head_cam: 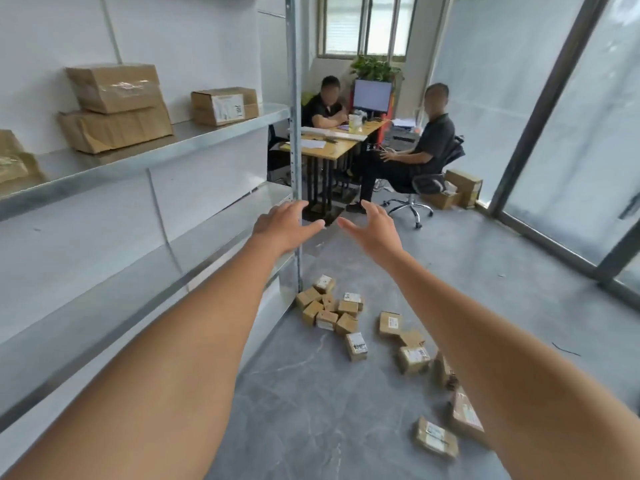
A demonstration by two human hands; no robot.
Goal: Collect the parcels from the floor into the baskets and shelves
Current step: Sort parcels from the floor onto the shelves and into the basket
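Note:
Several small brown cardboard parcels lie scattered on the grey floor by the foot of the metal shelf unit, with more parcels trailing toward the lower right. Both my arms reach forward above them. My left hand and my right hand hover side by side in the air, fingers spread and holding nothing. Larger parcels and a labelled box sit on the upper shelf at the left. No basket is in view.
Two people sit at a wooden desk with a monitor at the far end. An office chair and stacked boxes stand beyond. Glass doors line the right. The shelf's upright post stands just behind my left hand.

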